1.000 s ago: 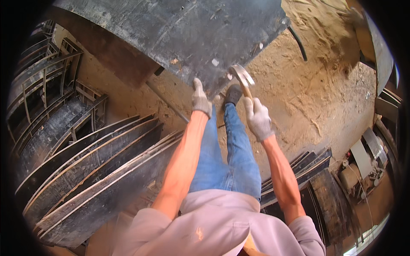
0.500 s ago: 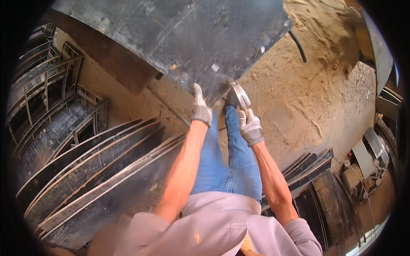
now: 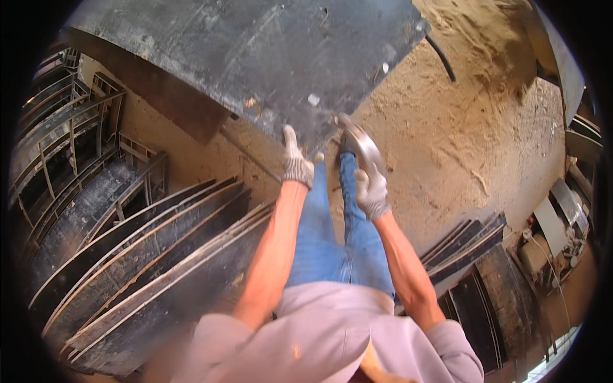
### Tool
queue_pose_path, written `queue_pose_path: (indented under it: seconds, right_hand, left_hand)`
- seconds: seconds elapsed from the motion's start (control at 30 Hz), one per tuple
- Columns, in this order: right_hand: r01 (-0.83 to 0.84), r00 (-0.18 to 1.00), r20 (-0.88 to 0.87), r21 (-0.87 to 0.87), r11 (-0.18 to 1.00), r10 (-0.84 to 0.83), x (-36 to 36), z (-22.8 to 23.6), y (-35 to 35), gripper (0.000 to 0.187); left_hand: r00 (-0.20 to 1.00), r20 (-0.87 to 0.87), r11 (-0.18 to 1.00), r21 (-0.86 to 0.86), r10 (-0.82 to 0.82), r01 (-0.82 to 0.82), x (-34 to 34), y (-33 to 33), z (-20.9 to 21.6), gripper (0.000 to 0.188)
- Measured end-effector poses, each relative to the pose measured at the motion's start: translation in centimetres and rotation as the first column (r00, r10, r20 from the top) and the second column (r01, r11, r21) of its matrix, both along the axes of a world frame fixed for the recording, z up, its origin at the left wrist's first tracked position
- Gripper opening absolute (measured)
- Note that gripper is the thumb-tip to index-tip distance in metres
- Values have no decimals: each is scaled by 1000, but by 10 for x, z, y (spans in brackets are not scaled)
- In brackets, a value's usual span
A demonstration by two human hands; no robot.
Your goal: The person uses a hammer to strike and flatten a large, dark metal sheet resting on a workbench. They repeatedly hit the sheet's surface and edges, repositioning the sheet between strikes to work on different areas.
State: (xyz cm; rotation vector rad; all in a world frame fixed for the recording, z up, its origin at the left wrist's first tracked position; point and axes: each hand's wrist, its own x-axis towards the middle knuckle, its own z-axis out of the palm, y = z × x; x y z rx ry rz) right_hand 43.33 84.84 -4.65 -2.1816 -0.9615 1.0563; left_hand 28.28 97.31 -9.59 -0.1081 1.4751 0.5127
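A large dark board (image 3: 255, 64) with a scuffed, dusty face reaches toward me and narrows to a near corner. At that corner my left hand (image 3: 297, 163), in a pale knit glove, is closed on the board. Its thumb lies along the top face, and most of the fingers are hidden underneath. My gloved right hand (image 3: 371, 190) grips a hammer (image 3: 369, 147). The metal head, somewhat blurred, is just right of the board's corner. Small pale chips lie on the board, one of them a white piece (image 3: 313, 100) close to the corner.
Curved black panels with pale edges (image 3: 147, 255) are stacked at my left, beside ribbed curved frames (image 3: 70, 134). More dark panels (image 3: 476, 249) lean at the right, near a small machine (image 3: 552, 252). Sandy ground (image 3: 434, 140) lies underfoot. A black hose-like piece (image 3: 442, 59) sticks out beyond the board.
The hammer has swung a little within my right hand, its head now more upright and blurred. My left hand stays at the board's corner, and the whole view has shifted slightly.
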Motion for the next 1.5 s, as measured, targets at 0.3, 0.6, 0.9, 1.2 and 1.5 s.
queue_pose_path:
  seconds: [0.3,0.6,0.9,1.2,1.5]
  right_hand:
    - [-112,990,58,-207,972,126,7,1,6,44]
    - [203,824,-499,-181,962,-268,101,63,49,27]
    - [200,957,-198,-70,977,-210,130,50,49,19]
    - [-456,773,333,-300,838,540,189,36,75,29]
    - [-919,-288,192,-333,-213,938,171,-58,222,17]
  left_hand:
    - [997,10,997,34,-73,73,-13,-10,-17,82]
    - [992,-125,997,-77,-25,16,-37,-9,-33,71]
    - [998,8,997,-39,65,-65,-76,-12,-112,73]
    - [835,-75,827,-116,545,-550,-58,-41,-131,103]
    - [-6,986,623,-111,169,-774,94,-46,-180,125]
